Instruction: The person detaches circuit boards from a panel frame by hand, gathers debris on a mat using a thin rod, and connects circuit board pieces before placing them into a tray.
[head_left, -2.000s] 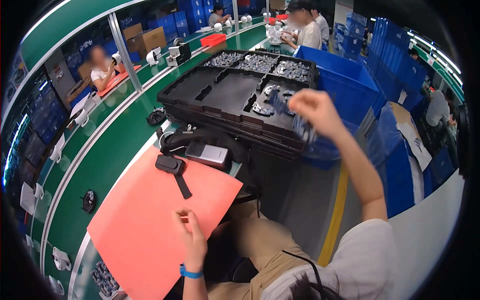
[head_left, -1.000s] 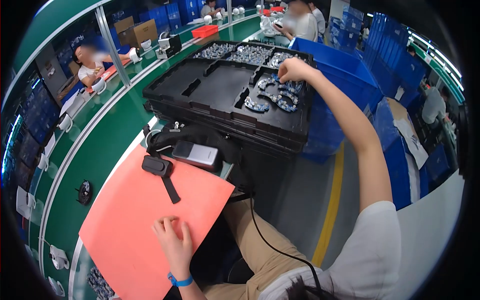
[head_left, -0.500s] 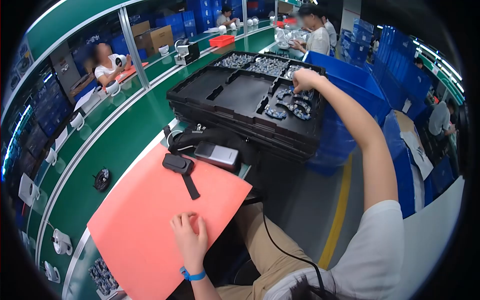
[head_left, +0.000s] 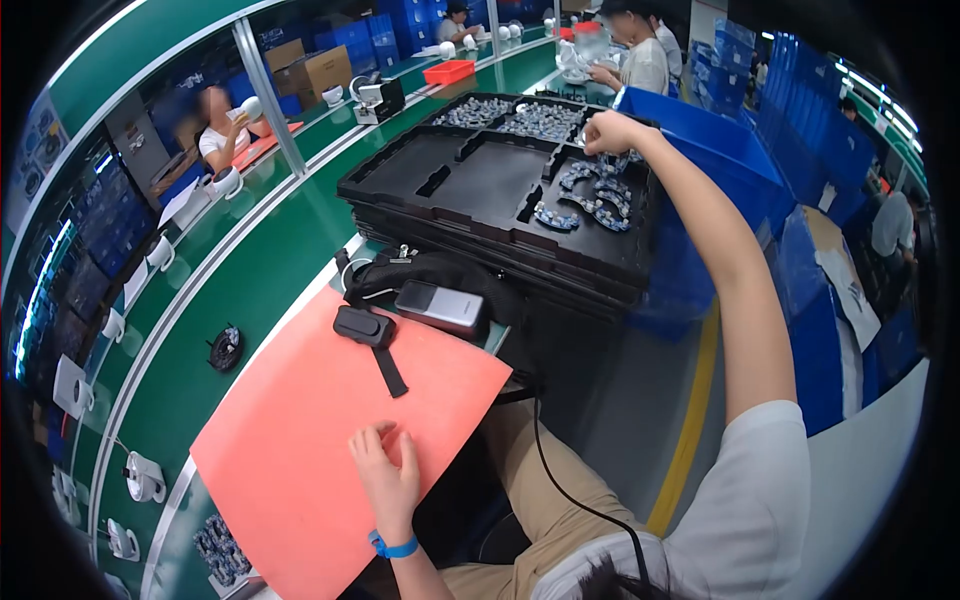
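My left hand point(head_left: 386, 478) rests over the orange mat point(head_left: 290, 450), its fingers loosely bent and apart, with nothing in it. At the far right of the black compartment tray point(head_left: 440, 200) is my right hand point(head_left: 612, 134). Its fingers are pinched together, and whatever they hold is hidden. Just below that hand, several curved circuit-board pieces with small blue and silver components point(head_left: 598, 196) lie in the near-right compartment. Smaller parts point(head_left: 540, 120) fill the far compartments.
The tray tops a black stack. A grey-and-black device point(head_left: 440, 305) and a small black box with a strap point(head_left: 364, 326) lie nearby. A black coil point(head_left: 226, 348) sits on the green conveyor point(head_left: 270, 270). Blue bins point(head_left: 700, 140) stand at right. Co-workers sit beyond.
My right hand has risen away from the curved pieces toward the tray's far right edge. My left hand stays over the mat. The view has shifted slightly.
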